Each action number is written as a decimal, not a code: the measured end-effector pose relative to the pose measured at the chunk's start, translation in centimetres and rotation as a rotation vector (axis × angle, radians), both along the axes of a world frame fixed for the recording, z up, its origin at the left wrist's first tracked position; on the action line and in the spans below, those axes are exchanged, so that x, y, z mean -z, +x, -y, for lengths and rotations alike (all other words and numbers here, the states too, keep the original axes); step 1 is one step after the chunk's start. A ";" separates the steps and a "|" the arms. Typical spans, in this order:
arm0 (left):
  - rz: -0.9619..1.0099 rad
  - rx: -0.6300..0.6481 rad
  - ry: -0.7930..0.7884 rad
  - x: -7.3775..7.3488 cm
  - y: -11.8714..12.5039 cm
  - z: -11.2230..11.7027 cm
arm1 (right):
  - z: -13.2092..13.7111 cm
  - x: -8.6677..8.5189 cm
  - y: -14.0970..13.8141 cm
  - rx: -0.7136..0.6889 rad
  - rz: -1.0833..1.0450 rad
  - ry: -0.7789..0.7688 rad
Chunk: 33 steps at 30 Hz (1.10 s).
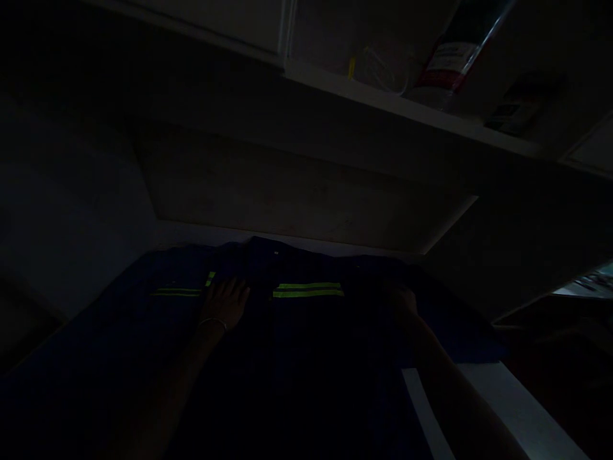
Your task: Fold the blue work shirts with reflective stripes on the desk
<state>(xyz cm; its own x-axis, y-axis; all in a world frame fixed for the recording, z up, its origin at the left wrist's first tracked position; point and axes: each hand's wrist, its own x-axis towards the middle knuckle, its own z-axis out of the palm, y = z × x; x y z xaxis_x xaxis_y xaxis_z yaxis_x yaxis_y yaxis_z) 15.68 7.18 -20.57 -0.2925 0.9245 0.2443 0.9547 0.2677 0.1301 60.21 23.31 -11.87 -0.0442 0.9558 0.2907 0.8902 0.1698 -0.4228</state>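
Observation:
A dark blue work jacket [287,345] with yellow-green strips is spread wide over a white surface [517,402]. My left hand [225,301], with a thin bracelet at the wrist, lies flat on its upper left part, fingers stretched out beside a short strip. On the upper right part rests my right hand [402,300]; its fingers fade into the dark, so their pose is unclear. Between my hands runs a double yellow-green strip [308,290]. The picture is very dark, and most folds of the cloth are lost.
Above hangs a shelf [383,99] holding a bottle with a red and white label [450,61] and a small dark container [512,108]. A recessed panel [297,191] is behind the jacket. Dim side walls [71,191] close in left and right.

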 end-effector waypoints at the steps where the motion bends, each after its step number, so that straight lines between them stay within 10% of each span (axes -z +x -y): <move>1: 0.004 0.001 -0.005 -0.1 0.1 0.0 | -0.3 -0.2 -0.8 -0.004 -0.059 0.008; 10: -0.004 0.000 0.016 0.3 -0.1 0.1 | 3.2 -1.5 -10.3 -0.671 -0.072 -0.160; 16: 0.013 0.021 0.029 0.3 -0.1 0.1 | 1.5 -0.1 -13.6 -0.416 -0.021 0.074; 23: -0.017 0.015 0.060 1.0 -0.3 -0.2 | 1.1 7.3 -14.5 -0.424 0.602 -0.187; 33: -0.042 0.026 0.177 -0.6 0.8 0.7 | 1.9 8.3 -8.9 -0.659 0.134 -0.092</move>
